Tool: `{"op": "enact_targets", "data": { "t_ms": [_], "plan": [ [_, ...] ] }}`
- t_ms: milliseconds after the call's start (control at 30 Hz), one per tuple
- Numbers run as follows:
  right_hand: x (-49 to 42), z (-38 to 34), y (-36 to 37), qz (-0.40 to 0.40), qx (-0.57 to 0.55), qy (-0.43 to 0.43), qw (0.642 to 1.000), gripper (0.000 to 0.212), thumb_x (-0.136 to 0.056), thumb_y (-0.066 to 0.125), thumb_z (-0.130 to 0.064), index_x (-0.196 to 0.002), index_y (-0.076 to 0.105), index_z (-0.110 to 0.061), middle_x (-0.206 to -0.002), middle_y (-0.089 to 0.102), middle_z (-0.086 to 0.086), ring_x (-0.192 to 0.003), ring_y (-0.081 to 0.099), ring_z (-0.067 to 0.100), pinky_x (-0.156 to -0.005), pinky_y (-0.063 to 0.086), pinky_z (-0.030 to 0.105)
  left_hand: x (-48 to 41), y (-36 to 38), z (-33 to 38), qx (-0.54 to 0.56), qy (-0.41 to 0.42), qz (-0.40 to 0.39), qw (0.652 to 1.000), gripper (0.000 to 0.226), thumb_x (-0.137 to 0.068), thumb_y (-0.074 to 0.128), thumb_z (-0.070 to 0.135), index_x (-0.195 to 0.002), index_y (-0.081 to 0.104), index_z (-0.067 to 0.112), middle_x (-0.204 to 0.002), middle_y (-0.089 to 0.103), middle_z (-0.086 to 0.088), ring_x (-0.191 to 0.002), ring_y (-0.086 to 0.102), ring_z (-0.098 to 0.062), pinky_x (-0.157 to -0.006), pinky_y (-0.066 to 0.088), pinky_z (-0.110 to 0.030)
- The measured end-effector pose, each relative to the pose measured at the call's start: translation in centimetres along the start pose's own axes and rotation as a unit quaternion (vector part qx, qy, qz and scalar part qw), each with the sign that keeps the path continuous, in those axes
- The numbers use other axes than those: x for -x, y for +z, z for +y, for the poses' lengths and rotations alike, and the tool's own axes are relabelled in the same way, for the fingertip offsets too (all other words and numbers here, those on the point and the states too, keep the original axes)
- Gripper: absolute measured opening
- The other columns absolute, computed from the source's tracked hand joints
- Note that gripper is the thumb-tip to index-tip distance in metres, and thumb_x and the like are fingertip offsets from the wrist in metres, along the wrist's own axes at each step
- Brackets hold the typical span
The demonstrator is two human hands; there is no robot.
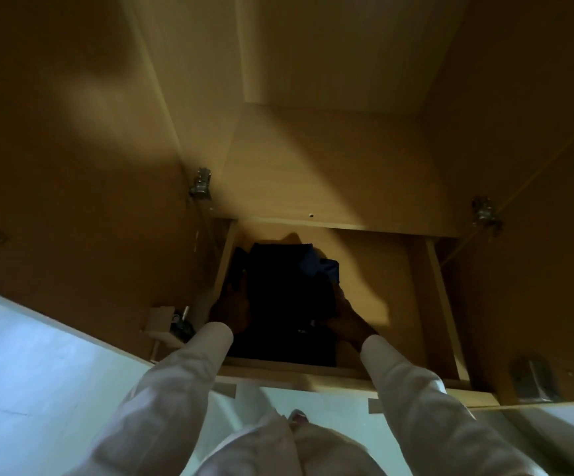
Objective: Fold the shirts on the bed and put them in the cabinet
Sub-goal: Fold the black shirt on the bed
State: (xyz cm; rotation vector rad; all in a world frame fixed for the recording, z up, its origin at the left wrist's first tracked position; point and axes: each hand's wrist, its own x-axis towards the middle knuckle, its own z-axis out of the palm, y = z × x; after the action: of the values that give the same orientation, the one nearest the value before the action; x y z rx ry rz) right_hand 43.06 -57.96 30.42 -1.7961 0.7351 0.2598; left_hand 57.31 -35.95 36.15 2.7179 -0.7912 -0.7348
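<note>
A dark navy folded shirt [285,297] lies in the open bottom compartment of the wooden cabinet [381,290], toward its left side. Both my arms in pale sleeves reach down into the compartment. My left hand [234,307] lies against the shirt's left edge and my right hand [347,321] against its right edge. Shadow hides the fingers of both hands, so their hold on the cloth is unclear. The bed and any other shirts are out of view.
Both cabinet doors stand open: the left door [72,201] and the right door [536,269], with metal hinges [201,183] on the side walls. A wooden shelf [330,166] sits above the compartment. Pale floor [38,372] shows at lower left.
</note>
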Motion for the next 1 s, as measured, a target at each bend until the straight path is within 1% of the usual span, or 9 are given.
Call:
{"op": "enact_targets", "data": {
  "t_ms": [100, 200, 333, 500, 600, 667, 767, 867, 1000],
  "plan": [
    [4.1, -1.7, 0.6, -0.036, 0.005, 0.016, 0.999, 0.109, -0.076, 0.081, -0.01, -0.152, 0.005, -0.027, -0.145, 0.034, 0.003, -0.127, 0.046, 0.031, -0.092, 0.051, 0.033, 0.8, 1.6, -0.8, -0.027, 0.008, -0.029, 0.999, 0.068, -0.101, 0.041, 0.012, -0.156, 0.003, 0.028, -0.16, 0.013, -0.017, -0.14, 0.032, -0.04, -0.111, 0.035, -0.049],
    [4.6, -0.6, 0.7, -0.073, 0.057, 0.039, 0.995, 0.096, -0.088, 0.07, -0.009, -0.154, 0.0, -0.021, -0.146, 0.037, 0.006, -0.106, 0.053, 0.024, -0.07, 0.047, 0.019, 0.7, 3.5, -1.7, -0.095, 0.002, -0.065, 0.993, 0.056, -0.104, 0.034, 0.014, -0.156, 0.013, 0.019, -0.156, 0.025, -0.02, -0.14, 0.031, -0.038, -0.114, 0.03, -0.043],
    [4.9, 0.1, 0.2, -0.059, 0.159, 0.102, 0.98, 0.086, -0.1, 0.053, -0.029, -0.156, -0.013, -0.021, -0.101, 0.065, 0.009, -0.066, 0.055, 0.014, -0.052, 0.037, 0.022, 2.1, 3.8, -0.4, -0.084, -0.01, -0.061, 0.995, 0.042, -0.107, 0.029, 0.023, -0.146, 0.037, 0.008, -0.149, 0.039, -0.016, -0.135, 0.04, -0.033, -0.112, 0.034, -0.04],
    [3.8, 1.2, 0.7, -0.045, 0.216, 0.124, 0.967, 0.068, -0.105, 0.035, -0.032, -0.155, -0.012, -0.032, -0.126, 0.059, 0.018, -0.089, 0.057, 0.025, -0.075, 0.05, 0.036, 3.6, 3.0, 1.3, -0.07, -0.112, -0.022, 0.991, 0.044, -0.104, 0.038, 0.014, -0.145, 0.034, -0.001, -0.146, 0.042, -0.021, -0.133, 0.044, -0.034, -0.108, 0.038, -0.04],
    [3.6, 1.6, 1.0, -0.047, 0.271, 0.131, 0.952, 0.073, -0.104, 0.035, -0.023, -0.154, -0.017, -0.03, -0.096, 0.059, 0.011, -0.093, 0.056, 0.028, -0.071, 0.047, 0.037, 3.7, 2.2, 1.7, -0.087, -0.133, 0.003, 0.987, 0.043, -0.104, 0.038, 0.013, -0.145, 0.034, 0.002, -0.146, 0.041, -0.02, -0.132, 0.045, -0.034, -0.105, 0.042, -0.039],
    [3.8, 1.4, 0.7, -0.026, 0.299, 0.13, 0.945, 0.076, -0.102, 0.04, -0.021, -0.155, -0.014, -0.023, -0.101, 0.062, 0.012, -0.091, 0.06, 0.03, -0.075, 0.05, 0.039, 4.0, 2.1, 1.4, -0.109, -0.13, -0.008, 0.986, 0.038, -0.105, 0.037, 0.014, -0.142, 0.041, 0.006, -0.146, 0.043, -0.016, -0.134, 0.044, -0.032, -0.106, 0.042, -0.038],
    [5.3, 0.3, -0.4, 0.036, 0.255, 0.095, 0.962, 0.082, -0.092, 0.06, -0.027, -0.155, 0.007, -0.022, -0.118, 0.063, 0.018, -0.099, 0.063, 0.036, -0.086, 0.054, 0.049, 4.3, 2.1, 0.9, -0.104, -0.092, -0.023, 0.99, 0.031, -0.104, 0.043, 0.017, -0.132, 0.053, 0.009, -0.139, 0.051, -0.013, -0.13, 0.048, -0.031, -0.106, 0.042, -0.039],
    [8.5, -0.9, -1.3, 0.114, 0.17, 0.047, 0.978, 0.083, -0.086, 0.07, -0.026, -0.152, 0.022, -0.022, -0.109, 0.066, 0.015, -0.097, 0.064, 0.036, -0.085, 0.055, 0.048, 5.3, 2.4, 1.3, -0.02, -0.038, -0.013, 0.999, 0.03, -0.099, 0.051, 0.018, -0.126, 0.058, 0.008, -0.129, 0.058, -0.014, -0.121, 0.054, -0.032, -0.101, 0.044, -0.039],
    [14.6, -1.7, -0.1, 0.215, 0.119, -0.043, 0.968, 0.063, -0.089, 0.068, -0.019, -0.145, 0.039, -0.022, -0.12, 0.063, 0.004, -0.103, 0.064, 0.02, -0.088, 0.054, 0.036, 8.9, 3.1, 3.0, 0.145, 0.109, 0.128, 0.975, 0.027, -0.092, 0.053, 0.022, -0.114, 0.067, 0.014, -0.11, 0.069, -0.009, -0.103, 0.064, -0.028, -0.087, 0.051, -0.034]
  ]
}}
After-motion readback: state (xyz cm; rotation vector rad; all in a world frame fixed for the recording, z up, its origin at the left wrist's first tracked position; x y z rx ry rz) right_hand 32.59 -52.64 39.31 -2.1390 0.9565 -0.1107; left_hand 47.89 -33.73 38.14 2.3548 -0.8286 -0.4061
